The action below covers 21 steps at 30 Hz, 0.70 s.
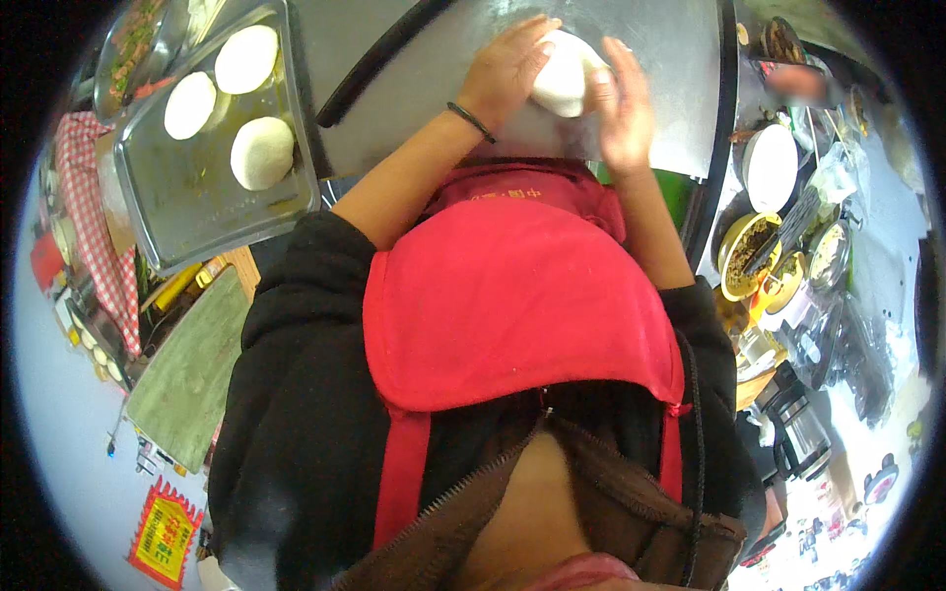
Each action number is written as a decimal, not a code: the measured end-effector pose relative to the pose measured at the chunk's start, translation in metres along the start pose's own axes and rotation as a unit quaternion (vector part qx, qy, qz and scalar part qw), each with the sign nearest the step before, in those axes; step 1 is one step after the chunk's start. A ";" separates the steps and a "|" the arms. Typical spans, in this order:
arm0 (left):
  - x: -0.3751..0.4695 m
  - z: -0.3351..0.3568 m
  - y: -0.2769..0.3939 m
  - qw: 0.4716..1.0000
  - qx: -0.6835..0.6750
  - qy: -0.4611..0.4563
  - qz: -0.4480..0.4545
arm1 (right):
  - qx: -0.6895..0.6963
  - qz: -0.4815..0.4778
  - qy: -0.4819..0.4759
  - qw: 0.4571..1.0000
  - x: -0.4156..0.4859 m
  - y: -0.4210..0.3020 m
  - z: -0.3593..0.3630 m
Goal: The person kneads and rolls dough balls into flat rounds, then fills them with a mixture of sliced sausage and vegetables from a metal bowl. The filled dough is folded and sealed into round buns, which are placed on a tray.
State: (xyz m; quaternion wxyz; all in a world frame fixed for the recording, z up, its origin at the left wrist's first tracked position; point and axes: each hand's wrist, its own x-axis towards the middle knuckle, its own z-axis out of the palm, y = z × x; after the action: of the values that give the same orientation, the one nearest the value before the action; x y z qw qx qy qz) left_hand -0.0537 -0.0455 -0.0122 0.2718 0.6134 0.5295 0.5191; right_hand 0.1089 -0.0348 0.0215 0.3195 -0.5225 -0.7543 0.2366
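A smooth white ball of dough [562,81] rests on the metal worktop [414,96], cupped between my two hands. My left hand [510,70] presses on its left side, the thumb lying over the top. From the right, the fingers of my right hand [623,111] curve around the other side. A dark band circles my left wrist. To the left, a rectangular metal tray [199,214] with an oily bottom carries three dough rounds: an upper one [247,59], a smaller one [190,106] and a lower one [262,154].
A glass bowl of filling [133,55] stands beyond the tray, near a red-checked cloth [92,214]. Right of the worktop's dark edge [720,133] are a white bowl [770,168], a yellow bowl of chopped filling [746,255] and plastic bags [850,354]. A green board [188,369] lies lower left.
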 end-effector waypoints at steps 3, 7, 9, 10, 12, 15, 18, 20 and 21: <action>0.012 0.023 -0.008 1.000 -0.009 0.021 0.002 | -0.029 -0.035 0.032 0.998 0.004 0.007 0.023; 0.019 0.035 -0.015 0.999 -0.009 0.030 -0.034 | -0.033 -0.044 0.022 0.998 0.022 0.025 0.030; 0.015 0.037 -0.016 0.999 -0.007 0.028 -0.025 | -0.018 -0.055 0.019 0.998 0.021 0.030 0.032; 0.011 0.037 -0.015 0.999 -0.009 0.030 -0.019 | 0.006 -0.061 0.026 0.998 0.019 0.030 0.033; 0.001 0.037 -0.008 0.999 -0.007 0.031 -0.017 | 0.036 -0.063 0.030 0.997 0.009 0.027 0.033; -0.013 0.032 0.008 1.000 0.002 0.015 -0.017 | 0.041 -0.045 0.012 0.998 -0.005 0.017 0.025; -0.014 0.021 0.011 0.999 -0.003 -0.034 -0.001 | 0.066 -0.008 -0.047 0.997 -0.009 0.013 0.011; -0.006 0.017 0.004 0.998 0.053 -0.008 0.021 | 0.092 0.009 -0.007 0.996 -0.007 0.014 0.011; -0.002 0.017 0.000 0.996 0.091 -0.011 0.004 | 0.103 0.037 0.010 0.994 -0.005 0.015 0.010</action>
State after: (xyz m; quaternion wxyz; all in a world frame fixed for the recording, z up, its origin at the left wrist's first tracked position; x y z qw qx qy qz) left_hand -0.0375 -0.0441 -0.0181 0.2184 0.6431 0.5695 0.4631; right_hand 0.1124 -0.0345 0.0025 0.3698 -0.5167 -0.7030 0.3193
